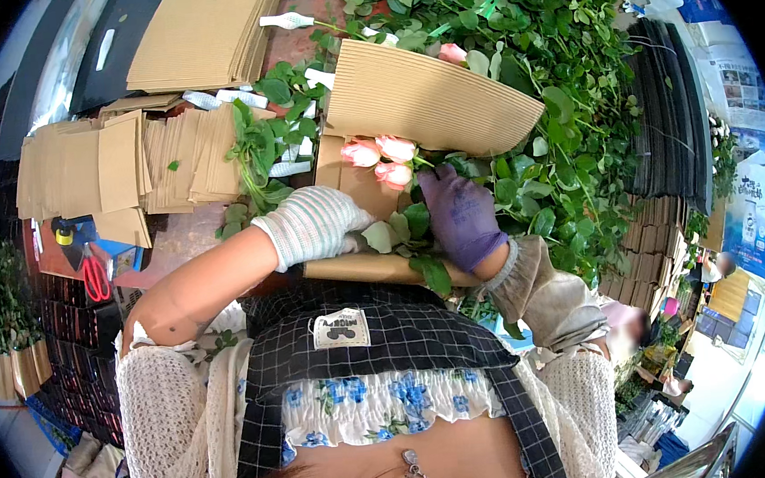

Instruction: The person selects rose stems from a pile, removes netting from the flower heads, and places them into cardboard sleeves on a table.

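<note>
Three pink roses (386, 160) lie on brown cardboard (368, 189) in front of me. A large ribbed cardboard sheet (428, 97) stands tilted just beyond the blooms. My left hand (317, 225), in a striped white knit glove, rests at the near left of the cardboard, its fingertips partly hidden by the hand and leaves. My right hand (463, 216), in a purple glove, is closed around the rose stems and leaves just right of the blooms. Green rose leaves (399, 231) show between the hands, above the rolled near edge of the cardboard (358, 268).
Cut leafy stems (565, 123) are heaped at right, beside stacked black sheets (665, 109). Corrugated cardboard sheets (204, 34) are stacked at upper left, with smaller pieces (70, 169) below. Red-handled scissors (95, 272) lie left. White foam sleeves (288, 20) are scattered about; people are at far right.
</note>
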Tool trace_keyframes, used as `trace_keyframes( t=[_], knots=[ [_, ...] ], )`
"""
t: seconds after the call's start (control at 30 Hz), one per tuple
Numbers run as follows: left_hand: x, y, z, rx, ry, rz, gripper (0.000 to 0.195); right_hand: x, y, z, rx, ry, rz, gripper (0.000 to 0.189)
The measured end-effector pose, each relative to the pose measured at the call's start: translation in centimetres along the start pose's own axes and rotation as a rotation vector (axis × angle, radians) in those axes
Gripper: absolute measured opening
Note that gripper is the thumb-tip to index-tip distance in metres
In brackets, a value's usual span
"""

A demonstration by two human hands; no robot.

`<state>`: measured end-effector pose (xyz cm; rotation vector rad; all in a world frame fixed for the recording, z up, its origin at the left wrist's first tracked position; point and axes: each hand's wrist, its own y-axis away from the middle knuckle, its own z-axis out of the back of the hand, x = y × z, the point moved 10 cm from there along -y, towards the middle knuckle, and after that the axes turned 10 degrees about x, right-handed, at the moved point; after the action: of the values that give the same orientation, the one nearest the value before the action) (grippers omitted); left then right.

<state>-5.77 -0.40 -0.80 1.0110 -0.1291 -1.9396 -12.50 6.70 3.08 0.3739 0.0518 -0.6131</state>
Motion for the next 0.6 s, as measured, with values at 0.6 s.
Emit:
trace_keyframes(
  t=[0.6],
  knots=[
    [0.8, 1.6, -0.4, 0.044, 0.165, -0.030, 0.032, 1.7, 0.7, 3.2, -0.045, -0.307, 0.267, 0.018]
  ],
)
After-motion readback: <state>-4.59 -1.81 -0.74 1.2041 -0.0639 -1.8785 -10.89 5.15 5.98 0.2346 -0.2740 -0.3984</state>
